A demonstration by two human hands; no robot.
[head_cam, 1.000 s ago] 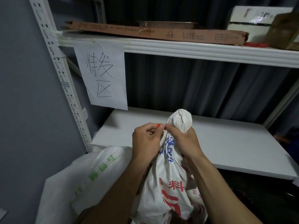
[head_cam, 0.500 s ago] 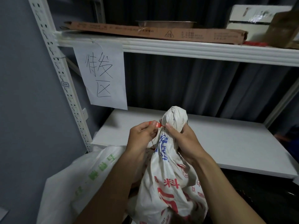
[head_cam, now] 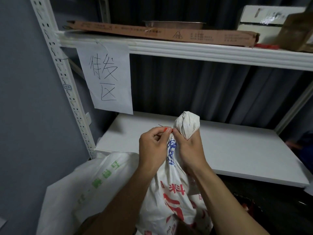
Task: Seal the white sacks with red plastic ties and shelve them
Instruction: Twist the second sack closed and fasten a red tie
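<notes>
A white sack (head_cam: 171, 199) with red and blue print stands upright in front of the white shelf board (head_cam: 237, 146). Its gathered neck sticks up as a bunched knob (head_cam: 187, 124). My right hand (head_cam: 188, 148) grips the neck just below that knob. My left hand (head_cam: 153, 146) pinches the end of a red plastic tie (head_cam: 167, 129) at the left side of the neck, thumb and forefinger closed on it. The loop of the tie around the neck is hidden by my fingers.
A second white sack (head_cam: 88, 189) with green print leans at lower left. A paper sign (head_cam: 108, 77) hangs from the upper shelf (head_cam: 203, 51), which holds a flat cardboard box (head_cam: 160, 31), a metal tray and a white box (head_cam: 264, 17). A perforated post (head_cam: 67, 92) stands left.
My hands and the sack's neck have stayed almost in place. My left hand has drawn the red tie's end slightly out to the left of the neck.
</notes>
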